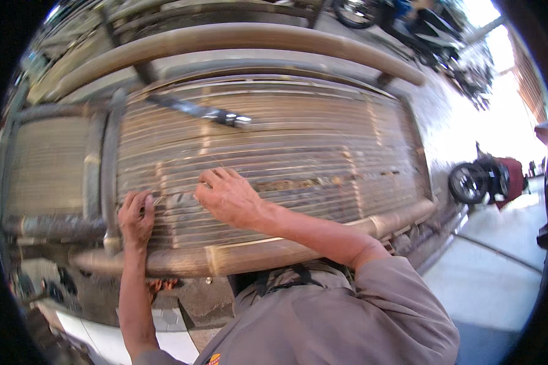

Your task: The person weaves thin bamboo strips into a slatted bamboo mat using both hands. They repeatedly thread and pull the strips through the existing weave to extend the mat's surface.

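Note:
A bamboo bench (pixel 274 140) with a top of thin slats lies in front of me. My left hand (pixel 137 216) is at the left part of the slats, fingers and thumb closed near the end of a dark slat; whatever they grip is too small to name. Further right, my right hand (pixel 231 198) bends down over the same row of slats, its fingers curled together and their tips hidden. A fine pale strand shows just above its knuckles. Beyond the hands lies a long grey tool (pixel 198 112) with a black and silver end, blurred.
A thick bamboo pole (pixel 237 39) runs along the bench's far side and another (pixel 286 252) along its near edge, close to my body. A smaller slatted section (pixel 49 164) adjoins at left. Motorbikes stand far right, one with a red body (pixel 511 179).

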Demonstrator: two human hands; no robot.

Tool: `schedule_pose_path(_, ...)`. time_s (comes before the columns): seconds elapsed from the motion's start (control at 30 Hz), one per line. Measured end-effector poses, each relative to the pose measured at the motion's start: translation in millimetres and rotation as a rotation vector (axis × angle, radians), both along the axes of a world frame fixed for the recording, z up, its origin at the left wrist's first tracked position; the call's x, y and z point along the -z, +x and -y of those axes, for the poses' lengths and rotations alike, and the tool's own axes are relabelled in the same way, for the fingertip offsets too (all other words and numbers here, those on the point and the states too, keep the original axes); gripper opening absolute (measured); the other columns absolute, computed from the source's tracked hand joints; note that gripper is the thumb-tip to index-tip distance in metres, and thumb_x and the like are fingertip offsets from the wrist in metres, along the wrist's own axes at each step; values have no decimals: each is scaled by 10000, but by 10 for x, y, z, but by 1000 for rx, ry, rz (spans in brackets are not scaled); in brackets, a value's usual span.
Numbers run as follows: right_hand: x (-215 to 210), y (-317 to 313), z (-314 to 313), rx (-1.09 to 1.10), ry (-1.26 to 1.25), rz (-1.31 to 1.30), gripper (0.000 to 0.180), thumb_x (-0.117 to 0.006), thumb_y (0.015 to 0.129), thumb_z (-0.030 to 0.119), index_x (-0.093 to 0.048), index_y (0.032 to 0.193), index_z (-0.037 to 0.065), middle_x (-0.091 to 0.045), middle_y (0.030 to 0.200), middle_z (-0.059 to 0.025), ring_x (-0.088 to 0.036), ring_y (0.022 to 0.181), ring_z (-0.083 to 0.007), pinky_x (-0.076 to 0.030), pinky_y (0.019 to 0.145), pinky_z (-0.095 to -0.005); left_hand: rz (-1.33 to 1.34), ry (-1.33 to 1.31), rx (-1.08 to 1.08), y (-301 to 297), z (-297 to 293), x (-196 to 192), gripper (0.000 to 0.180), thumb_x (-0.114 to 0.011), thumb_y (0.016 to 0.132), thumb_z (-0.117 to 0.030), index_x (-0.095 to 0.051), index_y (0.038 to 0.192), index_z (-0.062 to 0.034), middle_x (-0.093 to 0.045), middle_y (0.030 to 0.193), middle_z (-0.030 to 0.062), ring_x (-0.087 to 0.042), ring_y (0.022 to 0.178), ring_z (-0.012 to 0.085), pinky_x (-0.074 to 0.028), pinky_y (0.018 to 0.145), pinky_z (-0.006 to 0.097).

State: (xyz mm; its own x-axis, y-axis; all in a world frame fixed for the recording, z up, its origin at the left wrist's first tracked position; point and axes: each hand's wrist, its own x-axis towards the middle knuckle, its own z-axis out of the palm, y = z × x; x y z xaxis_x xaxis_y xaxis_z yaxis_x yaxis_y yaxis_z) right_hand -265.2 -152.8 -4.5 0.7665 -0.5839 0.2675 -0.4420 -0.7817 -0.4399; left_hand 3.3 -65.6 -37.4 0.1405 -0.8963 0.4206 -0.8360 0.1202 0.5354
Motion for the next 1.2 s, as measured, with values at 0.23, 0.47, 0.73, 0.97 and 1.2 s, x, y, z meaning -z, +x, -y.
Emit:
schedule_pose_path(0.23, 292, -654, -181, 256, -173, -66, 164, -649, 891, 139, -665, 1033, 60, -605, 1150, -171, -571, 1121, -339, -471, 983, -501, 350, 91, 21, -132, 31, 21, 285, -737, 906, -186, -642, 1128, -34, -617, 1169, 151, -567, 1121, 372, -449, 982, 481)
schedule_pose_path(0.47, 297, -678, -196, 273, 49, -137, 276, -622, 898, 109, -631, 1165, 38, -617, 1139, -219, -588, 1103, -365, -463, 943, -506, 398, 106, 74, -140, -12, 12, 353, -668, 989, -353, -641, 1065, -10, -611, 1111, 169, -563, 1088, 382, -446, 939, 491)
schedule_pose_path(0.73, 317, -648, 6, 231, 169, -172, 268, -598, 926, 138, -620, 1171, 30, -645, 1127, -212, -640, 1066, -383, -468, 927, -504, 346, 246, 60, -165, -22, 39, 452, -543, 1064, -434, -669, 1138, -7, -644, 1090, 169, -589, 1061, 382, -450, 963, 473)
schedule_pose_path(0.97, 191, -894, -414, 129, -173, 32, 207, -631, 925, 200, -685, 1066, 59, -662, 1038, -157, -601, 1131, -345, -456, 1003, -515, 329, 204, 2, -245, -19, 117, 404, -578, 1054, -370, -685, 1153, 6, -658, 1131, 178, -596, 1089, 382, -455, 986, 472)
schedule_pose_path(1.2, 60, -2252, -447, 231, 238, 358, 160, -655, 923, 221, -728, 987, 95, -662, 953, -132, -642, 953, -364, -529, 910, -474, 154, 50, -40, -987, 119, -65, 259, -630, 1023, -209, -711, 1142, 6, -683, 1162, 181, -627, 1097, 355, -489, 973, 460)
